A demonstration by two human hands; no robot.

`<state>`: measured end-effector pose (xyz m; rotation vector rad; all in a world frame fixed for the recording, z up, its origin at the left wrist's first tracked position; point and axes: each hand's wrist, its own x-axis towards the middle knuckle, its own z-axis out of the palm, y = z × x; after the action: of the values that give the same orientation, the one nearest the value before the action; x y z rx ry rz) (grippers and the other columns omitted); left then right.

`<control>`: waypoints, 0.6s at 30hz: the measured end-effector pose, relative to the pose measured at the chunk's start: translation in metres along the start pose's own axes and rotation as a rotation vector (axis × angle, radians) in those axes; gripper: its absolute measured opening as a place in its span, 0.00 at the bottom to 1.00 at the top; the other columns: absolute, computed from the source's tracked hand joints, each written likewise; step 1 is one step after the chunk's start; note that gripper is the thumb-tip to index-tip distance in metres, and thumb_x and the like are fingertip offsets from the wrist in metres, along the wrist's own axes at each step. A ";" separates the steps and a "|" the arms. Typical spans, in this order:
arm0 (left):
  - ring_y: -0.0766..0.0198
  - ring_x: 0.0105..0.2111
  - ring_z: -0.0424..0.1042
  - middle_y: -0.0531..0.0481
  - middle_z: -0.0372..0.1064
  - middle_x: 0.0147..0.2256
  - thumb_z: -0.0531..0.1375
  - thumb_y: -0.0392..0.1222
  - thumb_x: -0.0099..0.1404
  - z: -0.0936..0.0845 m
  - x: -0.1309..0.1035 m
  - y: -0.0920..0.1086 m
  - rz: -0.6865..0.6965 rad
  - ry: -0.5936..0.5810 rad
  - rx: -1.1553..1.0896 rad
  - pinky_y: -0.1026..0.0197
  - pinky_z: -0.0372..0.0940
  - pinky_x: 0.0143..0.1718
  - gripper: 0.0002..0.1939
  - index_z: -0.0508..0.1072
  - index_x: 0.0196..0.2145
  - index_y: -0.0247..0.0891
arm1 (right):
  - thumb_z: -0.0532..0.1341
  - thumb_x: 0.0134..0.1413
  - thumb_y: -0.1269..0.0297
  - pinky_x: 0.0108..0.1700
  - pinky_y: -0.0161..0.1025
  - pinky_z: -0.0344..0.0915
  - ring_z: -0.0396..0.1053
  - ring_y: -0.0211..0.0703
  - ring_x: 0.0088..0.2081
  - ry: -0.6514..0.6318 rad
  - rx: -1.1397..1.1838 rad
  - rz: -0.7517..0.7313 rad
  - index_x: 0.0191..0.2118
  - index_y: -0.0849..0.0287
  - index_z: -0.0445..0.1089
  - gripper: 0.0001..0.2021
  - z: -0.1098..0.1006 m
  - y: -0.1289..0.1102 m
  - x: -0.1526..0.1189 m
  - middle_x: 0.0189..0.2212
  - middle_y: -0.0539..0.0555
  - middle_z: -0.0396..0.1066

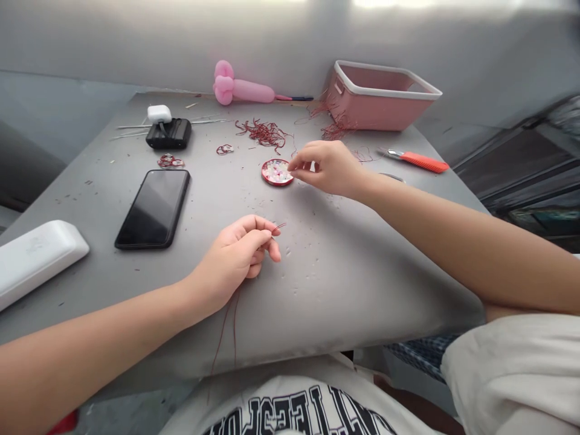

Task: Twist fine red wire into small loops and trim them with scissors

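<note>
My left hand point(242, 248) pinches a thin dark red cord point(234, 326) between thumb and forefinger. A short end of the cord sticks out past the fingertips, and two strands hang down over the table's front edge. My right hand point(324, 166) is at the right rim of a small round red dish point(277, 173) full of pale and pink beads. Its thumb and fingertips come close together there; whether a bead is between them is too small to tell. Behind the dish lies a pile of dark red cords point(265, 134).
A phone point(154, 208), a black device point(168, 133) with a white case on it, and a white box point(40, 257) are on the left. At the back are a pink balloon point(249, 90) and pink bin point(380, 99); an orange cutter point(423, 162) lies right.
</note>
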<state>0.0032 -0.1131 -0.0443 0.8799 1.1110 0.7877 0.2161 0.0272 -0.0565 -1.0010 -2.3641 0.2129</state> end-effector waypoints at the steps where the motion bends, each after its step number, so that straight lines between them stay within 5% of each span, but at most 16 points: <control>1: 0.74 0.19 0.48 0.52 0.68 0.22 0.55 0.35 0.64 -0.001 0.000 -0.001 -0.001 -0.005 0.000 0.71 0.46 0.17 0.03 0.69 0.33 0.35 | 0.62 0.51 0.73 0.37 0.38 0.63 0.68 0.38 0.32 -0.044 -0.022 -0.024 0.33 0.60 0.78 0.07 0.001 0.004 0.007 0.31 0.53 0.74; 12: 0.73 0.18 0.48 0.51 0.68 0.22 0.56 0.35 0.63 -0.004 0.002 -0.001 -0.013 -0.022 -0.021 0.71 0.45 0.17 0.02 0.69 0.33 0.36 | 0.65 0.50 0.71 0.39 0.38 0.59 0.67 0.39 0.34 -0.329 -0.251 -0.048 0.33 0.59 0.78 0.04 0.016 0.012 0.049 0.32 0.52 0.73; 18: 0.74 0.18 0.47 0.53 0.67 0.22 0.59 0.40 0.64 -0.002 0.002 0.000 0.002 -0.026 -0.001 0.71 0.45 0.17 0.05 0.67 0.33 0.36 | 0.66 0.47 0.71 0.34 0.37 0.63 0.69 0.38 0.30 -0.140 0.047 0.056 0.29 0.60 0.73 0.02 0.003 -0.015 0.033 0.27 0.50 0.74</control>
<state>0.0012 -0.1112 -0.0454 0.8884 1.0869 0.7768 0.1867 0.0403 -0.0392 -1.0621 -2.4456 0.3688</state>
